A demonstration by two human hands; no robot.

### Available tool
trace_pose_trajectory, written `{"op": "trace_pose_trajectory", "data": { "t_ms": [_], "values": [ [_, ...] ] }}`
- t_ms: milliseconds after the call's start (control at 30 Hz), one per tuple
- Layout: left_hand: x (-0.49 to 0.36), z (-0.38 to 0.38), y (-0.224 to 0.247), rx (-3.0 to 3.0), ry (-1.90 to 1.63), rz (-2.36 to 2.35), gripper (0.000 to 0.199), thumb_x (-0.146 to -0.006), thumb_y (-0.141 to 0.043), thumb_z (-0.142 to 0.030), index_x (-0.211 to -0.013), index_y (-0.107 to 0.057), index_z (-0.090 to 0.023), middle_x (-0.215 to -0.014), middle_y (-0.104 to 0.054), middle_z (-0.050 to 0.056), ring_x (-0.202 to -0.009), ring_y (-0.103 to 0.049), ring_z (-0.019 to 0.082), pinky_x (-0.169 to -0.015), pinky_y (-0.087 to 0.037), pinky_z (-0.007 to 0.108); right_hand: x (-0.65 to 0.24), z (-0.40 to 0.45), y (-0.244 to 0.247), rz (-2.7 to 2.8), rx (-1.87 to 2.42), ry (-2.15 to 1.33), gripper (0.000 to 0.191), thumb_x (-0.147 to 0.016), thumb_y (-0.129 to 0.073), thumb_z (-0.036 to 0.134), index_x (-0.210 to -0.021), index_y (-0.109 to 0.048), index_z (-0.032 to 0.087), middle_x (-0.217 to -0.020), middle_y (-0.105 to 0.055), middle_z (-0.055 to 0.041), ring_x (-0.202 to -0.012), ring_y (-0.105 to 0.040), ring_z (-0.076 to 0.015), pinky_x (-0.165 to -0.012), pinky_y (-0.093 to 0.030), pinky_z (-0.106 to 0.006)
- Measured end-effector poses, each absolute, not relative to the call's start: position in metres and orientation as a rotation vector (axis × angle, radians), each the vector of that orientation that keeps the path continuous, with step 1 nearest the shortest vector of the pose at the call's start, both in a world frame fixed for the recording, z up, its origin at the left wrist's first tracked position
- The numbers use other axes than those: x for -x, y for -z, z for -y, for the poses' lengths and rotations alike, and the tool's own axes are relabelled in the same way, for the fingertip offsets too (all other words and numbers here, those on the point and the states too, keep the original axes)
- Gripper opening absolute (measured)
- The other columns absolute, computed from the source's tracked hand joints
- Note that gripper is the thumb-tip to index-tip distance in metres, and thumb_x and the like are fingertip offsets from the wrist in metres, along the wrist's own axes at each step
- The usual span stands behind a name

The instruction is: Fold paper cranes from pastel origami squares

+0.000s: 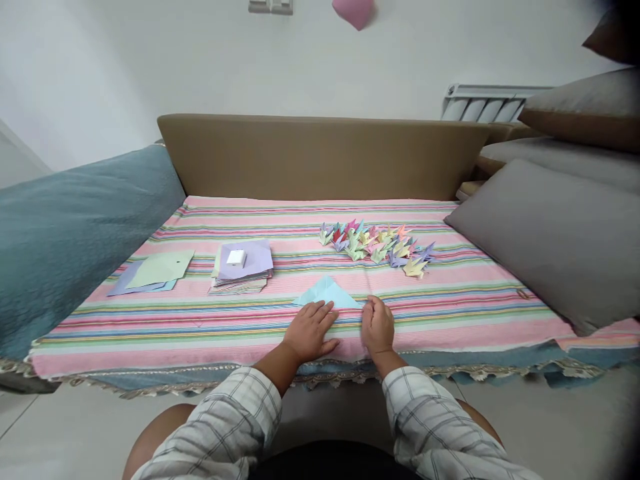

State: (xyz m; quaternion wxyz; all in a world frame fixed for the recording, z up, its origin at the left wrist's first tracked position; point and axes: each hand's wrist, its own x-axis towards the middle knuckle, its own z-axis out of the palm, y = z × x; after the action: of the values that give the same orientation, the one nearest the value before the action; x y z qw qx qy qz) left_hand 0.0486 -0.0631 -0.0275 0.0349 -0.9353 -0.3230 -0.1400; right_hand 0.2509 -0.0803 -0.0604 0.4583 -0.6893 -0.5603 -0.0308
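A light-blue sheet of origami paper [327,291], folded into a triangle with its peak pointing away from me, lies on the striped cloth. My left hand [309,331] rests flat with its fingers stretched out, the fingertips on the paper's near edge. At the triangle's right corner, my right hand [378,327] is closed, thumb and index finger pinching the tip. Beyond the paper and to the right stand several folded paper cranes [375,245] in mixed colours, packed close together.
To the left sits a stack of paper squares [255,260] with a small white block [236,259] on top. Farther left lie loose green and blue sheets [160,269]. Grey cushions [555,233] border the right side, a brown backrest [320,157] the back.
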Motion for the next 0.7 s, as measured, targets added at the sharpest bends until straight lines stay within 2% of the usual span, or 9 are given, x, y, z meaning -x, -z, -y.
{"op": "trace_pose_trajectory", "data": {
  "t_ms": [167, 300, 400, 700],
  "values": [
    [-0.049, 0.063, 0.029, 2.878, 0.429, 0.99, 0.063, -0.081, -0.048, -0.056, -0.133, -0.043, -0.02, -0.141, -0.042, 0.01, -0.128, -0.037, 0.03, -0.106, -0.028, 0.046, -0.254, 0.083, 0.063, 1.315, 1.571, 0.168, 0.027, -0.089, -0.035, 0.025, -0.104, -0.054, 0.013, -0.099, -0.061, -0.0139, -0.097, -0.05, -0.0245, -0.086, -0.038, -0.038],
    [-0.049, 0.064, 0.028, 2.873, 0.436, 0.993, 0.063, -0.081, -0.048, -0.056, -0.133, -0.043, -0.02, -0.141, -0.043, 0.009, -0.127, -0.038, 0.03, -0.106, -0.028, 0.046, -0.25, 0.09, 0.06, 1.666, 1.462, 0.208, 0.025, -0.087, -0.041, 0.023, -0.109, -0.053, 0.019, -0.108, -0.063, -0.0085, -0.103, -0.052, -0.0217, -0.095, -0.029, -0.04],
    [-0.049, 0.064, 0.027, 2.874, 0.436, 0.994, 0.063, -0.081, -0.049, -0.056, -0.133, -0.044, -0.021, -0.141, -0.043, 0.009, -0.127, -0.038, 0.029, -0.106, -0.029, 0.046, -0.247, 0.093, 0.057, 1.836, 1.462, 0.154, 0.023, -0.087, -0.042, 0.023, -0.107, -0.056, 0.022, -0.101, -0.066, -0.0045, -0.097, -0.056, -0.0189, -0.096, -0.026, -0.039],
    [-0.047, 0.068, 0.033, 2.828, 0.41, 1.034, 0.066, -0.081, -0.047, -0.058, -0.134, -0.04, -0.019, -0.142, -0.039, 0.014, -0.131, -0.035, 0.03, -0.106, -0.029, 0.045, -0.247, 0.092, 0.056, 1.825, 1.507, 0.133, 0.023, -0.087, -0.043, 0.023, -0.104, -0.058, 0.021, -0.098, -0.067, -0.0042, -0.094, -0.056, -0.0182, -0.091, -0.027, -0.036]
  ]
}}
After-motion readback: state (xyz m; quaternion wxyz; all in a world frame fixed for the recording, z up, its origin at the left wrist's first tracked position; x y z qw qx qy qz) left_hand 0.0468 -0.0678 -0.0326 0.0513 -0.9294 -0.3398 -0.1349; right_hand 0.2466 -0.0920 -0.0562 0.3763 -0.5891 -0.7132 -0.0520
